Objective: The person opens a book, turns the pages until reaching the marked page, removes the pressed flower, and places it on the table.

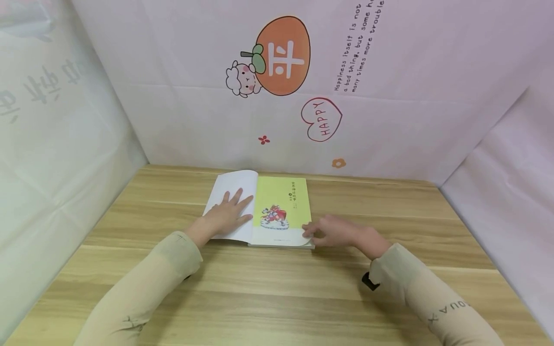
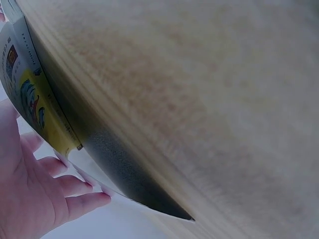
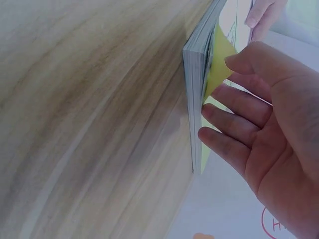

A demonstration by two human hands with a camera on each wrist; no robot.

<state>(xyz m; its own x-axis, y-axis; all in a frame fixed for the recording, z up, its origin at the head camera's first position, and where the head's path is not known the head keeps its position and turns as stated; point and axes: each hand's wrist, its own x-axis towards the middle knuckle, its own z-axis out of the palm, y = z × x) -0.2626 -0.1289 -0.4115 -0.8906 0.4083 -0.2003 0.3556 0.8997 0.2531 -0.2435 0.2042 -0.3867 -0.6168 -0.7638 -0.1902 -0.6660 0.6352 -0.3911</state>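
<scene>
A paperback book lies open on the wooden table, its cover turned to the left. The facing page is yellow above and white below, with printed characters and a small colourful figure drawing. My left hand rests with spread fingers on the white inside of the cover. In the left wrist view, the cover bows up from the table beneath that hand. At the book's lower right corner, my right hand holds the page corner between thumb and fingers. The yellow page bends away from the page block in the right wrist view.
The wood-grain table stretches around the book. A white printed cloth hangs behind the table's far edge, and pale cloth walls stand at both sides.
</scene>
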